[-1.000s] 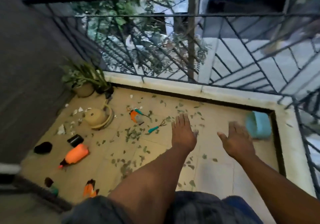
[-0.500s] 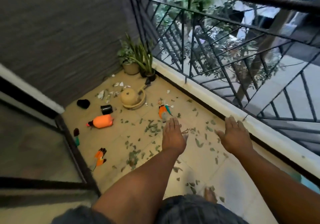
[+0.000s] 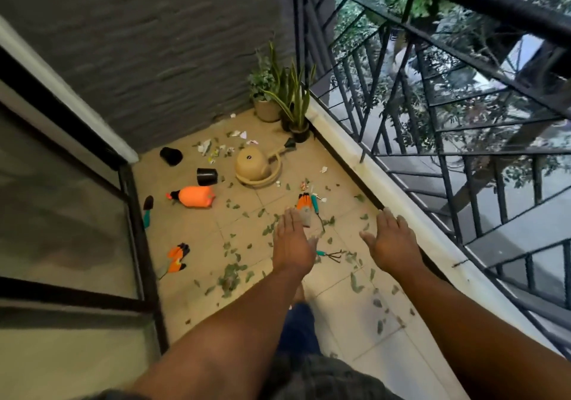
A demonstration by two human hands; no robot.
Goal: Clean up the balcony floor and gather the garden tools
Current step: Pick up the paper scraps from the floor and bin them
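Beige tiles cover the balcony floor (image 3: 191,239), which is strewn with green leaf scraps (image 3: 230,277) and, nearer the far wall, white paper bits (image 3: 205,146). Both of the person's arms reach forward over it. The left hand (image 3: 292,243) is held flat, palm down, fingers straight and close together, gripping nothing. The right hand (image 3: 392,243) is likewise flat and empty, fingers straight, thumb out to the side, above the floor's edge by the white ledge (image 3: 349,149) under the black railing (image 3: 432,96).

The tools lie scattered. A small teal-handled hand rake (image 3: 332,254) rests on the tiles between the two hands. Just beyond the left fingertips are an orange and grey glove (image 3: 304,209) and a teal-handled tool (image 3: 315,203) beside it. An orange spray bottle (image 3: 194,196) lies on its side further left, with a black pot (image 3: 207,176) tipped over behind it and another black pot (image 3: 171,155) near the wall. A tan watering can (image 3: 255,164) lies tipped over in the middle, its spout toward the potted plants (image 3: 287,96) in the corner. A dark trowel with a teal handle (image 3: 148,211) lies along the door frame (image 3: 136,214), and an orange glove (image 3: 177,257) lies nearer the person.
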